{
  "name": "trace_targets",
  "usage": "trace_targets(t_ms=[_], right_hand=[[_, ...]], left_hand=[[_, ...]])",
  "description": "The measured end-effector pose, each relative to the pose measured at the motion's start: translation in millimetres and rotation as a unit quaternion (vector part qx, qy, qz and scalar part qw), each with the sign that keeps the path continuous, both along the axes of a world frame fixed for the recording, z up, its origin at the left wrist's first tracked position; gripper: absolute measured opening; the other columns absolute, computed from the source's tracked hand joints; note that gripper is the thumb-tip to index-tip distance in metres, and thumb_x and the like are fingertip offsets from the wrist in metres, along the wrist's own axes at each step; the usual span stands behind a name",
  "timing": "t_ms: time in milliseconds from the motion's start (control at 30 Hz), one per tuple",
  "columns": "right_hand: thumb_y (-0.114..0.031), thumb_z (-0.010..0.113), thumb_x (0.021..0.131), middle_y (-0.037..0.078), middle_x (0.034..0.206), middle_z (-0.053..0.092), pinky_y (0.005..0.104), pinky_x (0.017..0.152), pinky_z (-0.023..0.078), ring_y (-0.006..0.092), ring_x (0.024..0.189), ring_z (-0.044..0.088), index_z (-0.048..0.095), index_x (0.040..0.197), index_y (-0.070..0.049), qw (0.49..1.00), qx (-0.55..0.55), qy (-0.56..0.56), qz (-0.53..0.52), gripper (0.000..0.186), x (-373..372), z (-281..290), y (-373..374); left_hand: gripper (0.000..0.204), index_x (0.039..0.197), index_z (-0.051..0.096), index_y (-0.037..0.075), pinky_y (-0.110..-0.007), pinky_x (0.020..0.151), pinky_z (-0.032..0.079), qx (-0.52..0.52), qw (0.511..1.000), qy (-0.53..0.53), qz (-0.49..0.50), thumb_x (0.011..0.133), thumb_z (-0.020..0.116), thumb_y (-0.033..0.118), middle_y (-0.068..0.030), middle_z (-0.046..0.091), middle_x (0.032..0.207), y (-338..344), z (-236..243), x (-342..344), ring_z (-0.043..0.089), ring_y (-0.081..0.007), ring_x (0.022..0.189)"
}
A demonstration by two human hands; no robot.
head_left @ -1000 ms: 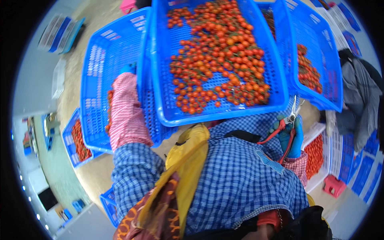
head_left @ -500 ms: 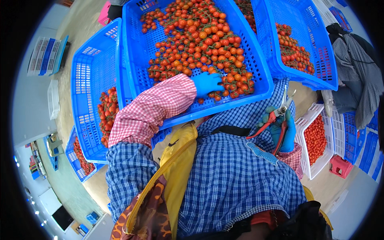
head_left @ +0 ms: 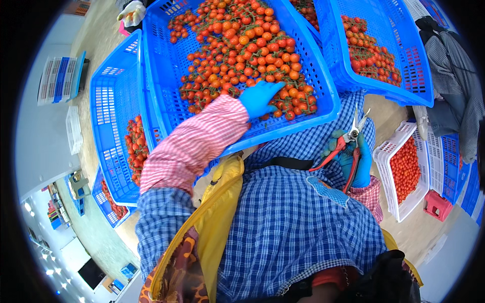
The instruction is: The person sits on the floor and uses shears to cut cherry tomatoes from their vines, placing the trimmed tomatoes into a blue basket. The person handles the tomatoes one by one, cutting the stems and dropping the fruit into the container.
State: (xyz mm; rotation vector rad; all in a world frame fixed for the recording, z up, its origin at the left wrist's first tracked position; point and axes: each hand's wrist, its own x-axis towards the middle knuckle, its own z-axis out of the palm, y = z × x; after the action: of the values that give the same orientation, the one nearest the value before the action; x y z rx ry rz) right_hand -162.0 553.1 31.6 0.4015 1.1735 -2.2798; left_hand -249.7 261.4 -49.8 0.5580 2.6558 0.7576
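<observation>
The left hand (head_left: 260, 98), in a blue glove, reaches into the big blue crate (head_left: 331, 101), palm side down near its front wall; the forearm slants up and rightward from the lower left, its pink checked sleeve (head_left: 194, 136) passing over the rim. Forefinger and thumb are spread apart, the forefinger stretched out to the right over the tomatoes (head_left: 247, 45), which lie heaped across the crate floor. The two hands are well apart. The right hand (head_left: 361, 169), low and close to the person's apron (head_left: 298, 217), curls around red-handled snips (head_left: 353, 135), their blades parted and pointing up. Beyond it, a white crate (head_left: 382, 159) holds loose red tomatoes.
</observation>
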Motion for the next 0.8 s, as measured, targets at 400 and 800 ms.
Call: trace_targets(t_ms=[400, 800], right_hand=[[-0.047, 0.031, 0.094, 0.017, 0.086, 0.059, 0.0458, 0.079, 0.048, 0.0314, 0.08, 0.059, 0.05, 0.109, 0.006, 1.0, -0.017, -0.013, -0.001, 0.058, -1, -2, -1], [-0.046, 0.03, 0.094, 0.017, 0.088, 0.061, 0.0437, 0.076, 0.05, 0.0296, 0.08, 0.061, 0.051, 0.11, 0.006, 0.997, -0.018, 0.02, 0.075, 0.058, 1, 10, -19]], left_hand=[[0.073, 0.14, 0.028, 0.011, -0.035, 0.079, 0.049, 0.226, 0.924, -0.292, 0.097, 0.076, 0.062, 0.015, -0.0115, 0.056, 0.106, -71, 22, 8, 0.057, -0.02, 0.093], [0.073, 0.142, 0.013, 0.002, -0.053, 0.087, 0.048, 0.758, 0.331, -0.555, 0.087, 0.089, 0.045, 0.042, -0.0313, 0.032, 0.135, -92, 62, 37, 0.045, -0.0418, 0.118]])
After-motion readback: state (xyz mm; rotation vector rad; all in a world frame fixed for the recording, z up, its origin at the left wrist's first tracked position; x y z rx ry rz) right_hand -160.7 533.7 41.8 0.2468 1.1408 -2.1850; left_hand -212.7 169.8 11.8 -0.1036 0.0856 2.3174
